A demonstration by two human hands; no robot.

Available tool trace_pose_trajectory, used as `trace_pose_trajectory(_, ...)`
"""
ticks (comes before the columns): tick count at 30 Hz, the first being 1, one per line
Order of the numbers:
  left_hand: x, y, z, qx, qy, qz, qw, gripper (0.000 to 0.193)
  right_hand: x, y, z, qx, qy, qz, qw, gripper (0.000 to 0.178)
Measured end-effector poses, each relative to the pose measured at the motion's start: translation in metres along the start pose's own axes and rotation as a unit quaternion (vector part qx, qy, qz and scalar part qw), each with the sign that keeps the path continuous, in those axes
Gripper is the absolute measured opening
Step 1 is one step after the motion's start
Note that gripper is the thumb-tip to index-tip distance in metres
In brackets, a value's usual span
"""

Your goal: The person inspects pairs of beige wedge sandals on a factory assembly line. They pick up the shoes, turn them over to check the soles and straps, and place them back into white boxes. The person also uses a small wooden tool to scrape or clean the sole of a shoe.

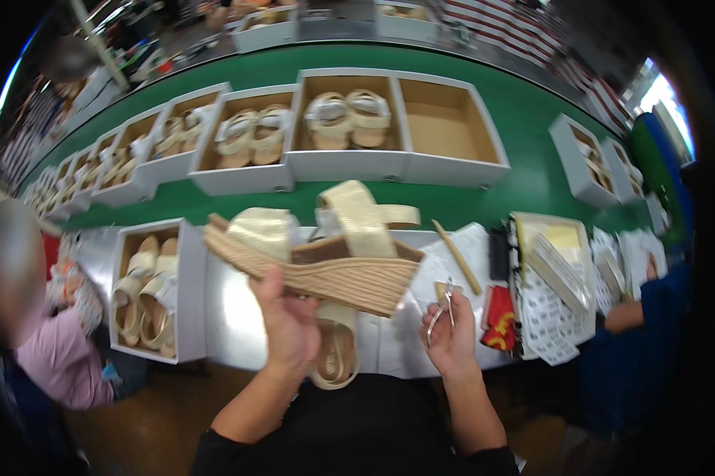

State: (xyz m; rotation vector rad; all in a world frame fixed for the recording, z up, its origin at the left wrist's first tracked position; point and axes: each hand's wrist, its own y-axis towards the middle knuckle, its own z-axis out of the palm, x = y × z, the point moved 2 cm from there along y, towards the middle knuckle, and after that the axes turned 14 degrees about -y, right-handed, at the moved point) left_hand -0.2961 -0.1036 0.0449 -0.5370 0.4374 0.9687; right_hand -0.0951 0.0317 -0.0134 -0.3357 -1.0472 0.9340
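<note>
My left hand (pixel 288 329) grips a wedge sandal (pixel 326 278) by its woven, rope-like sole and holds it up sideways above the bench. The sandal has pale gold straps, its toe end pointing left and its heel right. In my right hand (pixel 454 337) is a pair of small metal nippers (pixel 445 309), fingers curled round the handles, tips pointing up. Below the raised sandal, a second sandal (pixel 336 353) lies at the bench's near edge, partly hidden by the first one and by my left hand.
An open box with a sandal pair (pixel 192 309) stands on the left of the metal bench. Behind, boxes of sandals line the green belt (pixel 524 151), one box (pixel 445 119) without shoes. To the right lie a wooden stick (pixel 457 258), papers and a red packet (pixel 498 317). People sit on both sides.
</note>
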Motion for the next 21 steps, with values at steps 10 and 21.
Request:
trace_pose_trajectory(10,-0.004,-0.028,0.01,-0.003,0.006,0.027,1.0,0.064,0.041,-0.074,0.129,0.045,-0.608,-0.698,0.376,0.026)
trace_pose_trajectory(21,-0.018,-0.034,0.007,0.016,-0.057,0.015,0.998,0.075,0.031,-0.077,0.136,0.007,-0.666,-0.705,0.243,0.03)
